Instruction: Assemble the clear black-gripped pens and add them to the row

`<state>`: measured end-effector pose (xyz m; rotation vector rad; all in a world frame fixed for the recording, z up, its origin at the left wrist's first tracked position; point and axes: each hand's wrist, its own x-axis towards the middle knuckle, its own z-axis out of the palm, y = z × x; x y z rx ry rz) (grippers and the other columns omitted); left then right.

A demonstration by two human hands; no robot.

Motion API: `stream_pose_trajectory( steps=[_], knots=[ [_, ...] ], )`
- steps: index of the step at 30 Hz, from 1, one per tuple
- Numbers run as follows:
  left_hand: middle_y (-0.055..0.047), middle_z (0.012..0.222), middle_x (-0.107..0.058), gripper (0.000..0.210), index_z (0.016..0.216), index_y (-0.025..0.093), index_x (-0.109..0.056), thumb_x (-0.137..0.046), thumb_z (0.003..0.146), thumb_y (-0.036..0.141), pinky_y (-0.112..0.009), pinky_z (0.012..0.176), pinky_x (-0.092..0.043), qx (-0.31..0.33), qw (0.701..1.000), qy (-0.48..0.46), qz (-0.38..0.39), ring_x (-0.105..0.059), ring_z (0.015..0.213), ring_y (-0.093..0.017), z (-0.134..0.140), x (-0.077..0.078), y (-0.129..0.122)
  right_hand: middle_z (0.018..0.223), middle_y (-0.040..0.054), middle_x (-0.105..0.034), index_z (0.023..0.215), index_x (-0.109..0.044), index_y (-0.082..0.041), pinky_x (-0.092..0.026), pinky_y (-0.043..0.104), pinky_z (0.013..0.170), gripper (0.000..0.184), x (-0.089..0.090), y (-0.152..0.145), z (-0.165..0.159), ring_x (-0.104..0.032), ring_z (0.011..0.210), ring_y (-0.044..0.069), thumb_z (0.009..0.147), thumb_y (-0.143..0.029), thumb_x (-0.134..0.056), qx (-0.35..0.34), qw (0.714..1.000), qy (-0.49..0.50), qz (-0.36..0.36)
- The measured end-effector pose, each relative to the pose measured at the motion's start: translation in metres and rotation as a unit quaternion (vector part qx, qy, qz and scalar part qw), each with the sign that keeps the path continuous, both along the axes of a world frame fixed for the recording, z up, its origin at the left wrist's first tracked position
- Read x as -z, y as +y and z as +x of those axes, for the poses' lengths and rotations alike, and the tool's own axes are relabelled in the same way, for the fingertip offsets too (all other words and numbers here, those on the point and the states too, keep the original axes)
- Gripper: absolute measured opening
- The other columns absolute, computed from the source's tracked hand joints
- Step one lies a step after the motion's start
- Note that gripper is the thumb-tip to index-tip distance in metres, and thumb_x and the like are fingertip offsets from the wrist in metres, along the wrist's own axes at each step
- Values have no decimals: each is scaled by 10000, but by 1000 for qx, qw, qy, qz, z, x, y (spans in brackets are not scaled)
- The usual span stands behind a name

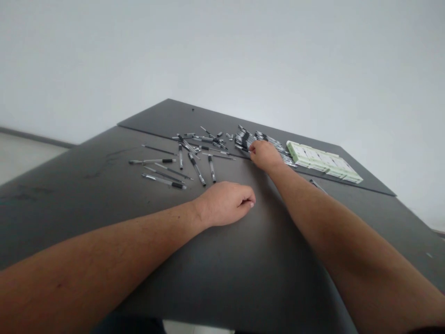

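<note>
My left hand (225,204) rests on the dark table, fingers curled in; no object shows in it. Farther forward, my right hand (264,155) is at a row of clear pens with black grips (245,138), its fingers pinched on the end of a pen (244,149) along the near side of the row. The hand covers the middle of that pen. Left of the row lie loose pen parts: a clear barrel with a black grip (196,169), thin refills (164,175) and small caps (219,134).
Pale green and white boxes (323,161) lie side by side right of the pen row. One more pen (317,186) lies behind my right forearm. A seam crosses the grey table (208,269), and a white wall (222,60) stands behind it.
</note>
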<state>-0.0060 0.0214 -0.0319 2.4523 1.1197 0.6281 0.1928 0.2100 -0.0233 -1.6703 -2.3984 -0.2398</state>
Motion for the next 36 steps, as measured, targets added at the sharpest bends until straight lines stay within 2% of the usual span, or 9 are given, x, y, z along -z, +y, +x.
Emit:
stream_pose_trajectory(
  steps=[6,9,12,16,18,20,24,30,36],
  knots=[
    [-19,942,-852,172,1041,227,-828,-660,1041,260,-360,770,-524,6,1000,0,16,-789,880,-238,1,1,0,1271,221,-800,1254,-835,-118,-499,459,1152,336,-3,-7,-5,-699,1256,346,984,-168,-643,-18,1000,6,8],
    [-24,967,-856,165,1036,218,-807,-645,1051,245,-357,811,-547,31,997,-30,56,-796,916,-233,1,1,-2,1191,157,-820,1253,-824,-146,-531,405,1095,318,-6,-25,-16,-723,1171,299,1000,-192,-639,-61,998,19,-2],
    [-33,1000,-856,174,1035,203,-781,-611,1065,224,-359,874,-568,69,990,-59,109,-803,970,-231,1,-1,-8,1121,102,-820,1263,-814,-173,-545,363,1034,311,-7,-47,-32,-730,1095,259,993,-171,-659,-144,988,44,-28],
    [-38,994,-858,176,1027,195,-764,-593,1066,214,-357,895,-579,97,976,-99,169,-806,961,-220,2,-3,-15,1161,88,-803,1332,-791,-208,-519,363,1077,388,-8,-72,-58,-713,1167,250,970,-106,-694,-263,960,64,-70],
    [-37,986,-860,183,1023,196,-765,-588,1067,211,-350,893,-582,100,969,-117,195,-807,947,-213,2,-2,-17,1127,86,-809,1338,-773,-200,-524,364,1057,357,-8,-80,-72,-723,1145,252,988,-152,-720,-255,960,70,-88],
    [-41,985,-861,193,1019,190,-770,-584,1069,204,-349,900,-586,102,963,-131,214,-811,950,-212,2,-2,-16,1081,103,-819,1295,-759,-171,-541,377,1006,291,-7,-85,-86,-742,1087,267,1018,-261,-739,-205,970,81,-101],
    [-47,1010,-866,202,1013,184,-772,-580,1075,205,-356,929,-594,105,962,-126,217,-814,975,-216,2,-2,-15,1153,172,-834,1254,-713,-156,-567,403,939,342,-3,-84,-107,-769,1069,307,1015,-398,-756,-100,986,86,-105],
    [-41,1071,-873,200,1018,210,-761,-569,1074,214,-364,964,-594,89,976,-99,171,-814,1042,-223,2,-8,-17,1194,163,-854,1245,-740,-158,-586,374,994,291,-1,-78,-112,-789,1145,294,964,-145,-668,-72,991,37,-108],
    [-57,1073,-868,212,1024,191,-774,-569,1072,216,-394,943,-605,84,982,-66,154,-810,1051,-247,3,-11,-17,1290,178,-840,1297,-796,-138,-545,417,1157,346,-11,-73,-92,-754,1277,321,1043,-129,-562,-96,990,11,-101]
  ],
)
